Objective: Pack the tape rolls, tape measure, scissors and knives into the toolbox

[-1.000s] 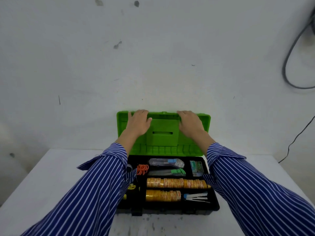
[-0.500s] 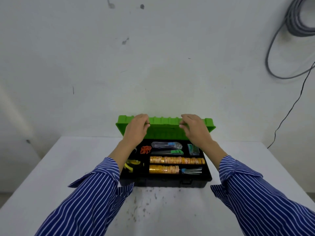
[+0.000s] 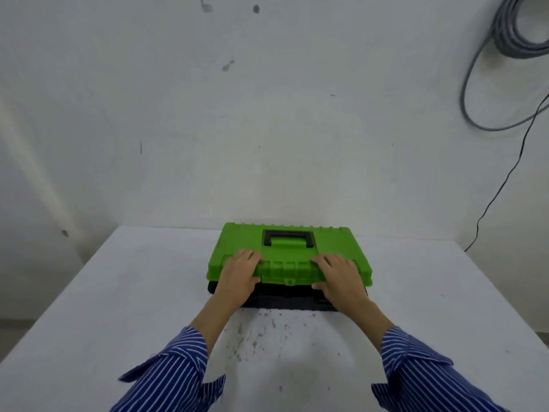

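The toolbox [image 3: 289,298] stands at the middle of the white table, its black base under a green lid [image 3: 332,242] that lies down over it. A black carry handle [image 3: 288,237] sits in the lid's top. My left hand [image 3: 239,276] rests on the lid's front left edge, fingers flat on top and thumb along the front rim. On the front right edge my right hand [image 3: 338,278] presses the same way. The tape rolls, scissors, knives and tape measure are hidden under the lid.
The white table [image 3: 118,307] runs back to a white wall; dark specks mark its surface just in front of the box. A coil of grey cable [image 3: 505,40] hangs on the wall at the upper right, with a thin black wire below it.
Both hands have swung the green lid forward and down from upright to lying over the base. The box's contents, visible before, are now covered.
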